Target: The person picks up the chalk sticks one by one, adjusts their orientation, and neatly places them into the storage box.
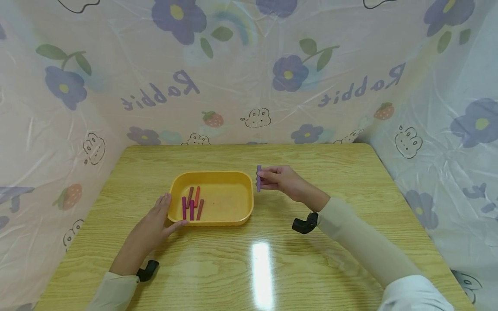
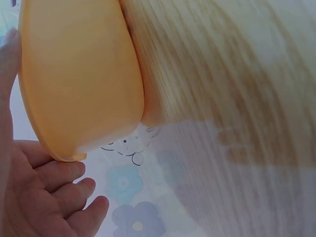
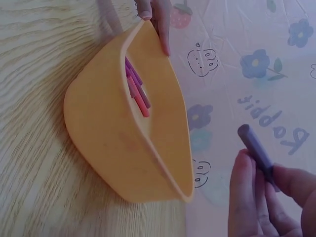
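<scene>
A yellow tray stands on the wooden table, with several crayons leaning or lying in its left part. They are dark magenta, brown and red-orange. My left hand holds the tray's near left corner, thumb at the front rim and fingers along the left end. In the left wrist view its curled fingers show just under the rim. My right hand pinches a purple crayon upright between thumb and fingers, just right of the tray.
The wooden table extends around the tray, with a bright light reflection in front. A printed curtain with flowers and rabbits closes off the back and sides. Each wrist bears a black camera mount.
</scene>
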{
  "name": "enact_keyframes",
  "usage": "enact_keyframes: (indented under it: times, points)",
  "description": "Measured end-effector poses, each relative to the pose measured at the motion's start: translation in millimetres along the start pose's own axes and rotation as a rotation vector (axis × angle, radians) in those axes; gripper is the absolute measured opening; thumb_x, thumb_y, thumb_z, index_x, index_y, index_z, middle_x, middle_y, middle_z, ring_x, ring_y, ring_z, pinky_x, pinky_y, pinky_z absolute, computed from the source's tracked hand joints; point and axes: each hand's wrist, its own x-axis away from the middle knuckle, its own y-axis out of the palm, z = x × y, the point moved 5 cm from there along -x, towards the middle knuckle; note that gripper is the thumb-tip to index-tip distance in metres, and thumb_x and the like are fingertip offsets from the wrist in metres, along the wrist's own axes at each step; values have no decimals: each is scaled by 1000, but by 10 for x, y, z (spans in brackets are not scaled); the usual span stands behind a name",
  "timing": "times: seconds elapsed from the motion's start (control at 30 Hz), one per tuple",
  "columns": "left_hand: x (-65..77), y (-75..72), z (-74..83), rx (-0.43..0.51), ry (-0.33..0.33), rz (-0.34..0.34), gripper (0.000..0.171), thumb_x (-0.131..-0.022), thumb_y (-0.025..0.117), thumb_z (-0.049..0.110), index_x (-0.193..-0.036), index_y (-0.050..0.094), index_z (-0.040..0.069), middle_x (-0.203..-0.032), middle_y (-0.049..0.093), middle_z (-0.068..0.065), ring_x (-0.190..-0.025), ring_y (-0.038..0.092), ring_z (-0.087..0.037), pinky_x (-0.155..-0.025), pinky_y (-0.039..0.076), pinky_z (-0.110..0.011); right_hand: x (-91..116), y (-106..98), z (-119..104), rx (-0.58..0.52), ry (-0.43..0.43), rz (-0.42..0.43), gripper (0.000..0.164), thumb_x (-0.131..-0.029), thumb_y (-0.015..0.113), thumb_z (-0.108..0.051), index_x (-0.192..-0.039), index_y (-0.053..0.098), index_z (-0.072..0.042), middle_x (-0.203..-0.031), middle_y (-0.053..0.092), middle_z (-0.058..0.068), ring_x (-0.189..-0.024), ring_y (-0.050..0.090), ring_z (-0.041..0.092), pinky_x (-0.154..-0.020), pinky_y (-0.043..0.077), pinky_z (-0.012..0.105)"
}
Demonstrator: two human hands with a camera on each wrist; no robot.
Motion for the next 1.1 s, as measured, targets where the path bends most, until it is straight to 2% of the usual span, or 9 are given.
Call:
enact_keyframes:
  times: [0.2, 0.3, 0.57, 0.73, 0.9, 1.1]
  points:
    - [-3, 0, 4, -1, 0, -6, 104, -82, 50, 67, -148, 6, -1, -151, 11, -24, -138, 13, -39, -102, 24, -60, -76, 149, -21, -1, -3, -42, 38, -93, 58, -16, -119, 54, 12, -120, 50, 35, -99, 63, 29, -91, 46, 43]
    - [-5, 2, 3, 0, 0, -9, 104, -83, 49, 67, -148, 5, -1, -151, 11, -24, -137, 13, -39, -102, 24, -60, -114, 221, -31, -5, -3, -59, 41, -94, 57, -16, -122, 51, 14, -121, 49, 36, -97, 63, 28, -92, 45, 44]
    - [-5, 14, -10, 3, -9, -5, 106, -81, 49, 69, -148, 6, -1, -151, 12, -25, -137, 13, -40, -102, 24, -60, -242, 418, 2, -37, 0, -121, 44, -94, 56, -15, -123, 47, 17, -112, 59, 29, -92, 65, 26, -90, 47, 41]
    - [-4, 27, -23, 10, -3, 6, 107, -80, 49, 70, -148, 6, -2, -150, 13, -26, -137, 14, -40, -103, 23, -59, -337, 519, 93, -50, 26, -115, 31, -93, 57, -13, -114, 56, 11, -104, 64, 24, -91, 66, 28, -93, 43, 48]
    - [-3, 49, -26, 6, 0, 9, 107, -80, 48, 70, -147, 8, -3, -150, 13, -25, -137, 14, -39, -103, 23, -59, -393, 625, 160, 3, 43, -113, 25, -93, 57, -12, -108, 61, 8, -107, 62, 27, -91, 66, 27, -91, 45, 47]
    - [-7, 29, -34, -14, 4, 18, 107, -80, 46, 71, -148, 8, -3, -150, 14, -26, -137, 15, -39, -102, 25, -59, -478, 761, 200, 88, 84, -79, 27, -94, 56, -11, -109, 62, 11, -95, 67, 19, -83, 67, 23, -88, 47, 45]
